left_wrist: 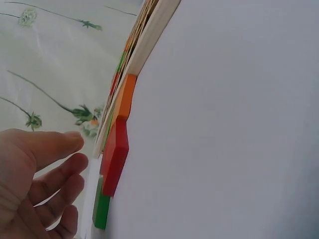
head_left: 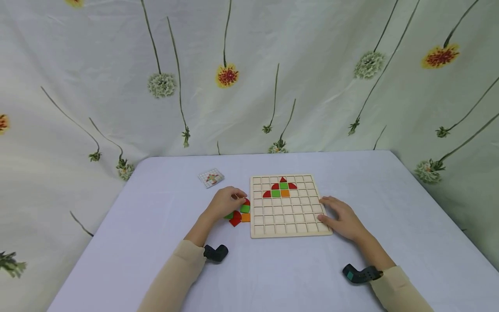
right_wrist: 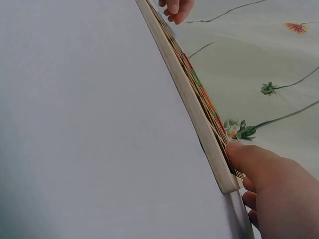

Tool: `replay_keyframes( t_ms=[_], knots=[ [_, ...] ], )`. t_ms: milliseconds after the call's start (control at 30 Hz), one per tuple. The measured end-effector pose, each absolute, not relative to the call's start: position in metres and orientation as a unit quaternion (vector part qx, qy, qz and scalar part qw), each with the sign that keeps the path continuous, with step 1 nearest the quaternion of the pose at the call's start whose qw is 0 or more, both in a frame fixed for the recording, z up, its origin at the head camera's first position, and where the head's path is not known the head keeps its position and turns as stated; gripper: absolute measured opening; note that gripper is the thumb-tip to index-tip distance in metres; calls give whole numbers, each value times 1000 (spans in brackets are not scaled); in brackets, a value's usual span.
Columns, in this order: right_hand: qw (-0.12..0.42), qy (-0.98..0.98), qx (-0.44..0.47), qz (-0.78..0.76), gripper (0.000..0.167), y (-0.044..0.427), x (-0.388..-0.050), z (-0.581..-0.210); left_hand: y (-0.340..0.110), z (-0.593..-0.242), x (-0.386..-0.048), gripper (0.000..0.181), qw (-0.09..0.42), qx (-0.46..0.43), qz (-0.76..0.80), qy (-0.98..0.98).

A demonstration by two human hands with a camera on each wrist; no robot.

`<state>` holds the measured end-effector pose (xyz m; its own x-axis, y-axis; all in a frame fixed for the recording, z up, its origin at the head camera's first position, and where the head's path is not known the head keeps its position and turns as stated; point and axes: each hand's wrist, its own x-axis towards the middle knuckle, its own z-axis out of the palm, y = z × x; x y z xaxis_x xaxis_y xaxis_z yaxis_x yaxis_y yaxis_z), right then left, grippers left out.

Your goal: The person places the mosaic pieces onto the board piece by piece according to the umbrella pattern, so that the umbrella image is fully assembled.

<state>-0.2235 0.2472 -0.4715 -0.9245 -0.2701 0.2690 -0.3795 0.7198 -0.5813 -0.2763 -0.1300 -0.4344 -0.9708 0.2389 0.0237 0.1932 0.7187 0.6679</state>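
Now the left hand curves over the loose tiles, on the grid board's side toward the bench's left edge, thumb and fingers narrowly apart, nothing visible between them! The grid board lies mid-bench, and the right hand, thumb and fingers wide, touches its side facing the right edge. Pinching one tile by its sides, I'd judge, spares the neighbours.

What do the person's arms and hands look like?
The long, plain beige cloth left sleeve and right sleeve match. The left hand and right hand are bare, without gloves. At the left wrist sits a black, curved gadget; at the right wrist, another black, curved device shows a small teal patch.
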Motion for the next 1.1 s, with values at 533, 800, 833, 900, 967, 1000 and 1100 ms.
replay_keyframes(
  t_ms=[533,800,833,900,967,1000,1100],
  knots=[
    [85,-924,174,329,57,248,-224,-473,-170,-441,-255,14,23,113,347,931],
    [87,-924,176,327,56,248,-224,-473,-179,-450,-248,17,18,114,368,923],
    [87,-924,177,327,56,248,-224,-473,-180,-451,-247,17,15,114,369,922],
    [87,-924,178,327,56,247,-224,-473,-180,-452,-246,18,9,118,370,921],
    [87,-924,178,327,57,247,-224,-473,-180,-452,-246,18,7,118,372,921],
    [86,-924,178,328,57,247,-224,-473,-180,-453,-245,18,6,119,373,920],
    [84,-922,179,332,57,247,-225,-473,-181,-454,-245,18,5,125,374,919]
  ],
)
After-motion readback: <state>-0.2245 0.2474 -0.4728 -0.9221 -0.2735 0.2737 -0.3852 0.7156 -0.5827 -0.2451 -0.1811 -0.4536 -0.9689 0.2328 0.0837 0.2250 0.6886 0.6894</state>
